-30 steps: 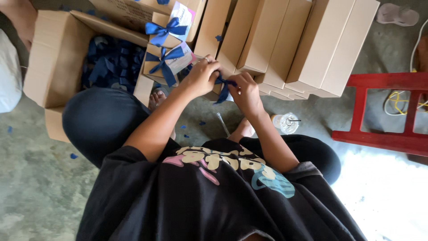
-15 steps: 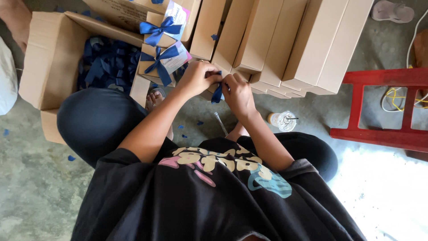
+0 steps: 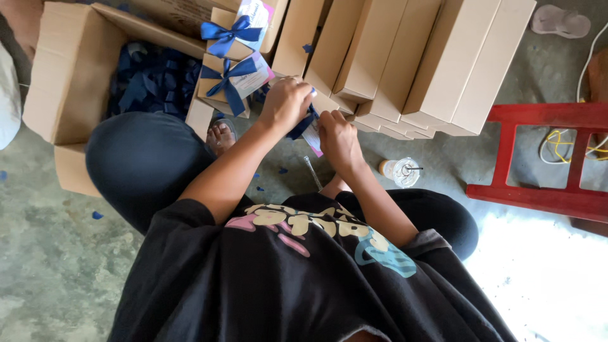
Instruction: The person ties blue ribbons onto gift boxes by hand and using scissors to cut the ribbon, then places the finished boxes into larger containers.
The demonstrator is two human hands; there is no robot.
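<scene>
Nearest, a black printed shirt (image 3: pixel 285 278) and dark-trousered knees, seen from above, seated on a grey concrete floor (image 3: pixel 44 253). Just beyond, both hands raised close together over the lap. Left hand (image 3: pixel 288 101) curled, fingertips pinching the upper end of a dark blue ribbon (image 3: pixel 301 125). Right hand (image 3: pixel 339 134) just below it, fingers closed on the ribbon's lower end along with a small white card (image 3: pixel 313 138). Compared with a second ago, hands drawn slightly apart and tilted, left above right, ribbon pulled tauter between them; no finished bow showing there yet, so the tying looks partway through. Beside the right knee, a clear plastic cup (image 3: pixel 400 171) with a straw on the floor. Further left, an open carton (image 3: pixel 63 76) heaped with blue ribbon pieces (image 3: pixel 152 79). Beyond the hands, two small boxes wearing blue bows (image 3: pixel 231 76), then a leaning stack of plain cardboard boxes (image 3: pixel 443 57). Far right, a red stool (image 3: pixel 551 114), a yellow cord (image 3: pixel 560 142) and a sandal (image 3: pixel 557 20).
</scene>
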